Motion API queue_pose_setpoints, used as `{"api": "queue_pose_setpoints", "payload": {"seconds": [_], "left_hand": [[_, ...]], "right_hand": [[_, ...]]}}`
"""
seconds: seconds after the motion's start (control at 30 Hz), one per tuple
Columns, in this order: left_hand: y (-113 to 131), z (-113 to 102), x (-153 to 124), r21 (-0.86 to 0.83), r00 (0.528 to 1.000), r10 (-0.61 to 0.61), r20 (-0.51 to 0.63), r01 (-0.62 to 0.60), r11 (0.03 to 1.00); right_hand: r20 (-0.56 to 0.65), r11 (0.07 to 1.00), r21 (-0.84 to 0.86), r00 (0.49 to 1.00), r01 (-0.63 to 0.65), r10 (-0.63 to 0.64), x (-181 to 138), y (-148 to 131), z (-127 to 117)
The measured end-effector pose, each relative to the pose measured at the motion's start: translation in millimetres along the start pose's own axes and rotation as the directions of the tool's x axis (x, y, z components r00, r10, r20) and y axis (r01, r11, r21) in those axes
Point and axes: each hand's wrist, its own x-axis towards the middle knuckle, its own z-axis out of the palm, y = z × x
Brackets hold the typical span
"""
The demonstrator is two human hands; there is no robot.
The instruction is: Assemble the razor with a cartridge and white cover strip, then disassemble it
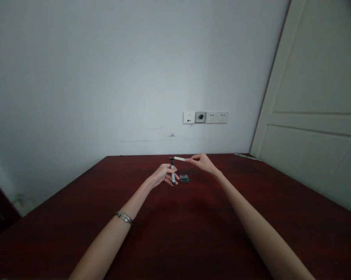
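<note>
My left hand (162,175) is closed around a slim razor-like handle (172,175), held upright with its dark head at the top. My right hand (201,162) pinches a small flat white piece (179,158), holding it level right beside the handle's head. Just below and between the two hands, a small dark blade case (184,179) lies on the dark red wooden table (192,225). A metal bracelet (124,217) circles my left wrist. Both forearms stretch out over the table.
A white wall rises behind the table with a row of wall sockets (205,117). A white panelled door (318,116) stands at the right. A thin pale strip (247,156) lies at the table's far right corner.
</note>
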Motion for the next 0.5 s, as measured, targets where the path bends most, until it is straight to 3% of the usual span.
{"api": "queue_pose_setpoints", "payload": {"seconds": [0.3,0.5], "left_hand": [[-4.5,9.4,4.2,-0.026,0.999,-0.04,0.013,0.041,0.999],[-5.5,11.8,5.1,-0.022,0.996,-0.083,0.016,0.083,0.996]], "right_hand": [[-0.046,0.991,-0.122,0.998,-0.048,0.043,9.2,7.8,5.8],[0.04,0.996,-0.086,0.999,-0.021,0.025,9.7,9.4,0.1]]}}
